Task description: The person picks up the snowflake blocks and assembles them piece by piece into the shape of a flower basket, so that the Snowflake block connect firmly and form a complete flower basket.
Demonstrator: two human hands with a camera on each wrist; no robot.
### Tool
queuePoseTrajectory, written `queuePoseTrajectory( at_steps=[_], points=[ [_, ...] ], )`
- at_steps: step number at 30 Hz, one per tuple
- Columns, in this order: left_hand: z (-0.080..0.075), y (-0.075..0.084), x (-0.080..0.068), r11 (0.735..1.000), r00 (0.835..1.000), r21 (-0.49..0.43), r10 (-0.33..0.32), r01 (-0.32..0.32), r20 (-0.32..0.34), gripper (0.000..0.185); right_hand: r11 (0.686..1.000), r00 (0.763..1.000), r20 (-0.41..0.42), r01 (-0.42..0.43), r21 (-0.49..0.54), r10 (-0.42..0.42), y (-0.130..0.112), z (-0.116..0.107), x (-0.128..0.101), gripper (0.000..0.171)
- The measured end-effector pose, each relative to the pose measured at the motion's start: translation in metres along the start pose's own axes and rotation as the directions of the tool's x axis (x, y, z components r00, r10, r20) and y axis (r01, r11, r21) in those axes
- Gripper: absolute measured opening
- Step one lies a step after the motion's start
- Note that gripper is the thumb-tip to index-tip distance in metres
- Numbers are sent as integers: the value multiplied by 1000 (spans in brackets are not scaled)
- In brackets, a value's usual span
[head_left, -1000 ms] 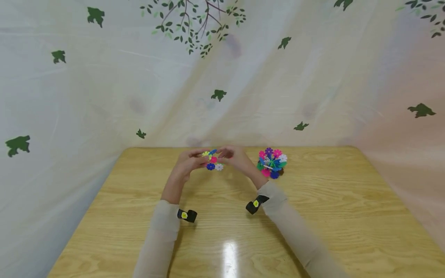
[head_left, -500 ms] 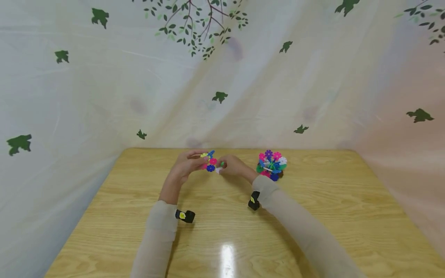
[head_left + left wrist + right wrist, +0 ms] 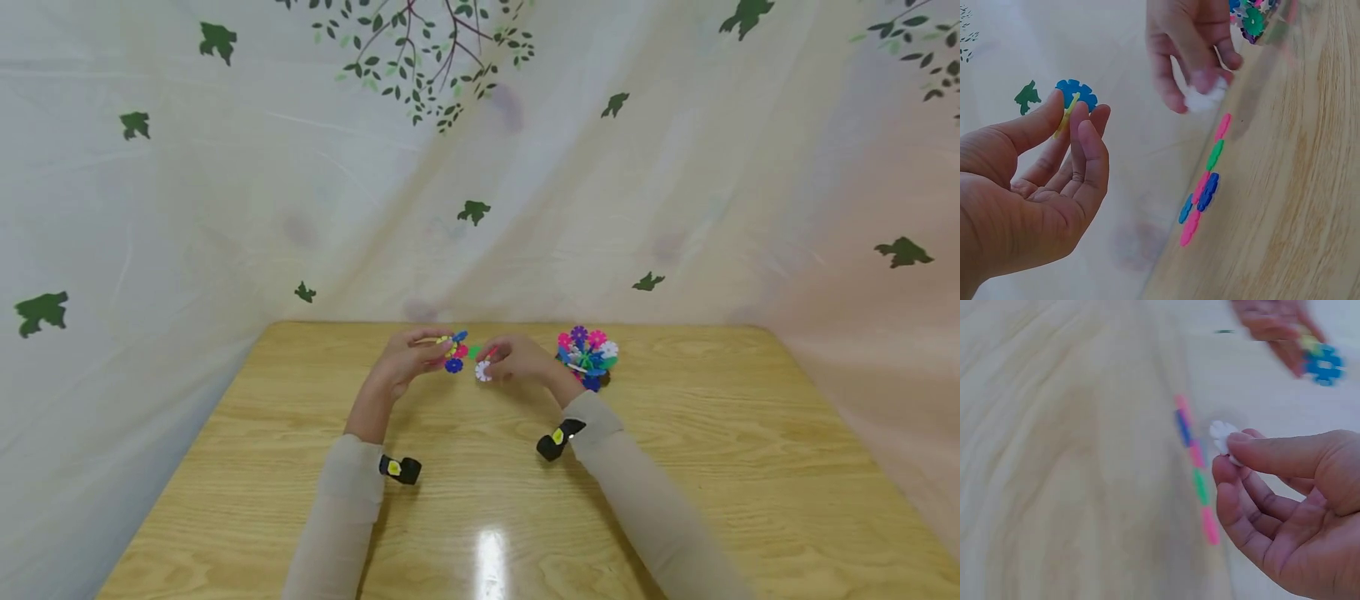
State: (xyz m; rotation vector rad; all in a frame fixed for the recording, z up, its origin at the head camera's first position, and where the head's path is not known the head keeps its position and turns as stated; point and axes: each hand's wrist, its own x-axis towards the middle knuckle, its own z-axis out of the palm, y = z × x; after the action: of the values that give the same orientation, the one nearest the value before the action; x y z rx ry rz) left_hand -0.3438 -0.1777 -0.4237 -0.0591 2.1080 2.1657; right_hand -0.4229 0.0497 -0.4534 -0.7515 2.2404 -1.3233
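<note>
My left hand pinches a yellow snowflake disc between thumb and fingers. A blue snowflake disc is joined to it crosswise, standing out beyond the fingertips. To the right, my right hand holds a white snowflake disc between thumb and index finger, above the table. Between and beneath the hands lie several loose discs, among them a dark blue disc, a green disc and a pink disc. The fingers partly cover the yellow and white discs.
A multicoloured cluster of discs sits on the wooden table, right of my right hand. Behind the table's far edge hangs a pale curtain printed with leaves and birds.
My right hand came down to the white disc, took hold of it and drew it slightly right, away from the loose discs. My left hand stays nearly still with its joined pair.
</note>
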Motion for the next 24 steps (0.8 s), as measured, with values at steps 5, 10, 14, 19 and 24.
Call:
queuePoseTrajectory(
  at_steps=[5,10,14,19,24],
  points=[
    [1,-5,3,1000,999,17,-22,22,29,41,986,989,-149,31,163,-6,-13,-8,-9,34],
    [2,-8,5,999,998,26,-40,39,39,40,952,964,-266,96,289,-17,-24,-8,-14,34],
    [4,-9,5,999,998,27,-46,45,34,40,933,958,-287,122,338,-21,-25,-5,-13,32],
    [5,-8,4,998,998,28,-49,48,32,40,927,955,-294,141,348,-35,-26,-2,-13,26],
    [5,-7,5,998,998,28,-51,50,42,42,938,958,-285,135,321,-40,-27,-3,-14,27]
  ],
)
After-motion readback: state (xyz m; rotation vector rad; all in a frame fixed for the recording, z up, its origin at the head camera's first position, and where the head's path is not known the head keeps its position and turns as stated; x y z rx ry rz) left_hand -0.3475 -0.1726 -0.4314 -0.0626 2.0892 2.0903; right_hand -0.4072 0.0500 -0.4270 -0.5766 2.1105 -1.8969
